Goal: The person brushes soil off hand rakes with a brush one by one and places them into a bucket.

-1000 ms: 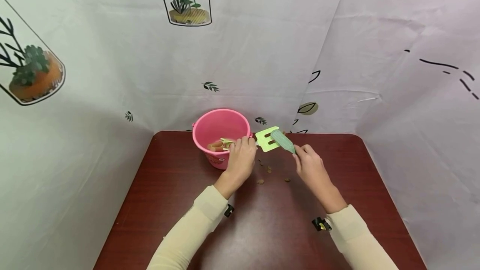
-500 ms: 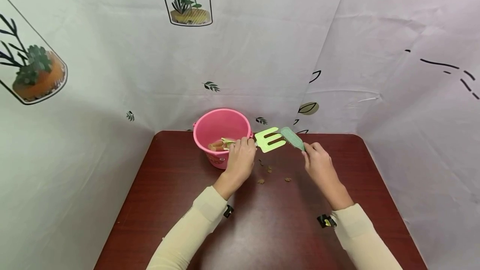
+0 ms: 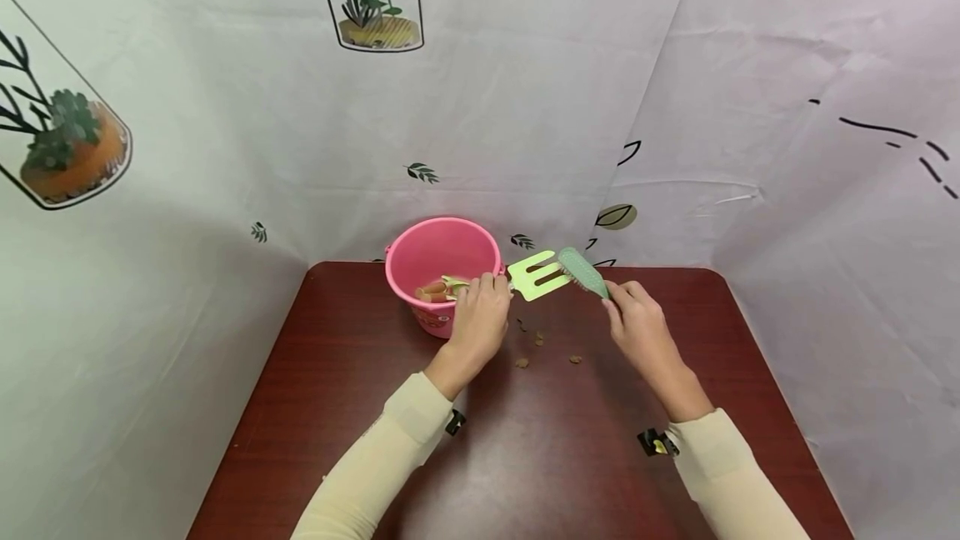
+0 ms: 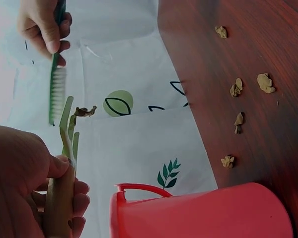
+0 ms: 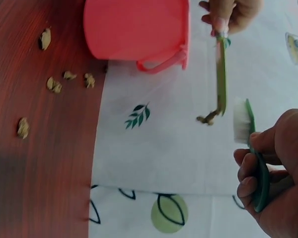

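Note:
My left hand (image 3: 480,319) grips the wooden handle (image 4: 59,203) of a small light-green garden fork (image 3: 522,280), held over the right rim of a pink bucket (image 3: 437,323). A brown crumpled clump (image 4: 84,111) clings to the underside of the tines. In my right hand (image 3: 641,327) is a green brush (image 3: 583,272), its white bristles (image 5: 241,121) turned toward the fork. From above the brush overlaps the tine tips; in the right wrist view a small gap shows between bristles and tines. My left hand hides part of the bucket's near rim.
Inside the bucket lie other tools with brown handles (image 3: 433,288) and green parts. Several brown clumps (image 3: 522,363) are scattered on the dark red-brown table (image 3: 360,440), right of the bucket. A printed white cloth (image 3: 525,107) hangs behind and at both sides.
The brush has moved right, from lying over the tines to their tips, then slightly up. The fork and left hand have stayed nearly in place. More of the tines shows.

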Tool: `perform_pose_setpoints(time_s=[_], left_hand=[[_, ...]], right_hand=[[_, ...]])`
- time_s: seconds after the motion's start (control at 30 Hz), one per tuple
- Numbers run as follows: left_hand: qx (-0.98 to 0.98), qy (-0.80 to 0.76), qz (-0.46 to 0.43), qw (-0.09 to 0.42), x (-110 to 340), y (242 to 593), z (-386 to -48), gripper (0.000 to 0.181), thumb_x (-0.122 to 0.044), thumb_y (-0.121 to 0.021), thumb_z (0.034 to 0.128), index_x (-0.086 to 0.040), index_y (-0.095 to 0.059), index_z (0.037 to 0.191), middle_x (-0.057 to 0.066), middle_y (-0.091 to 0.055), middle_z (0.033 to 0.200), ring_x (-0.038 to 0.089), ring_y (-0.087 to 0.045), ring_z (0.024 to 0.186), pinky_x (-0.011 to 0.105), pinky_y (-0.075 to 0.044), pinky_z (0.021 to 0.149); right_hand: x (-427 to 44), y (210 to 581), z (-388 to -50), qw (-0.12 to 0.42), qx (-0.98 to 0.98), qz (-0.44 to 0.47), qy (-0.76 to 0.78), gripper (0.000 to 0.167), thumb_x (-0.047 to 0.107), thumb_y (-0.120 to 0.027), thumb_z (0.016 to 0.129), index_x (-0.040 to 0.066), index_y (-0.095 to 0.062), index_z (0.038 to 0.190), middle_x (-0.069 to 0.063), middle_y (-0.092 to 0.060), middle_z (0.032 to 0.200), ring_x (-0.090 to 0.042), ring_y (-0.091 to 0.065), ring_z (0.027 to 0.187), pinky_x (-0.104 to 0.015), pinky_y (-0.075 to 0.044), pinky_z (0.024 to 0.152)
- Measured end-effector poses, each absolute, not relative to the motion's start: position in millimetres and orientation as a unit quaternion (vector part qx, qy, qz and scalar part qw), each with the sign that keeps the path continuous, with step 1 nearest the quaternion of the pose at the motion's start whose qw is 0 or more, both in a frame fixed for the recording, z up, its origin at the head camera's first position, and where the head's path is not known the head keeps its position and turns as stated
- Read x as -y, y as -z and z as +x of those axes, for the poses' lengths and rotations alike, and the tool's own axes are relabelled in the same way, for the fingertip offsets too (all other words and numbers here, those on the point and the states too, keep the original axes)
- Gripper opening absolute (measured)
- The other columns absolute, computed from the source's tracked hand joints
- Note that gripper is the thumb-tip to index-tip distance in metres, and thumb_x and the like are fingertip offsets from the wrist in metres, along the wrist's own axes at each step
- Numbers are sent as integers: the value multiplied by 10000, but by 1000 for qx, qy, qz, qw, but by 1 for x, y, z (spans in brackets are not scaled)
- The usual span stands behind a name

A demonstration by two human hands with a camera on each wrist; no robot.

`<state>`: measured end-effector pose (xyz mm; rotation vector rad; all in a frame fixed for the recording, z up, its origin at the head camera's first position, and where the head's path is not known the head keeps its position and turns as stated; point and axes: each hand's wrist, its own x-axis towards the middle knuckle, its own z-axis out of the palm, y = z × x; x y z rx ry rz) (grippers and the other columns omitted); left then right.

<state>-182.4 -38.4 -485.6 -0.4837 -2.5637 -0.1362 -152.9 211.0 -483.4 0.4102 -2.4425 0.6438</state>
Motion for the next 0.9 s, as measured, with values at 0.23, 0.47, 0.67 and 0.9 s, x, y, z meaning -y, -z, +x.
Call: perform_pose_setpoints(time_s=[0.23,0.47,0.67,0.9], left_hand=[[946,37,-178,268,37,487,-183,99,-128,-691,936,-39,-649,955,107,-629,852,292,-648,775,419,-477,629],[948,35,-182,259,37,486,-182,105,-130,-688,941,-37,-644,959,109,-631,869,291,-647,790,414,-478,637],[951,35,-175,253,39,486,-180,113,-134,-699,943,-40,-642,967,109,-629,881,293,-640,801,416,-468,649],[947,41,-180,264,35,490,-179,100,-129,-699,937,-47,-646,962,111,-638,882,297,-642,797,417,-456,642]], right_hand=[[-197,476,-149,261,919,190,-228,281,-47,-716,916,-102,-694,1190,-180,-609,936,-253,-598,735,-395,-519,622],[-190,476,-148,224,931,193,-213,296,-26,-726,916,-91,-698,1204,-165,-610,949,-257,-635,755,-398,-543,635],[-193,479,-149,221,938,180,-196,282,-14,-716,928,-88,-699,1199,-173,-608,959,-280,-663,758,-418,-567,646],[-207,476,-149,229,941,163,-188,289,-49,-738,894,-92,-711,1179,-170,-606,943,-292,-663,744,-425,-565,635]])
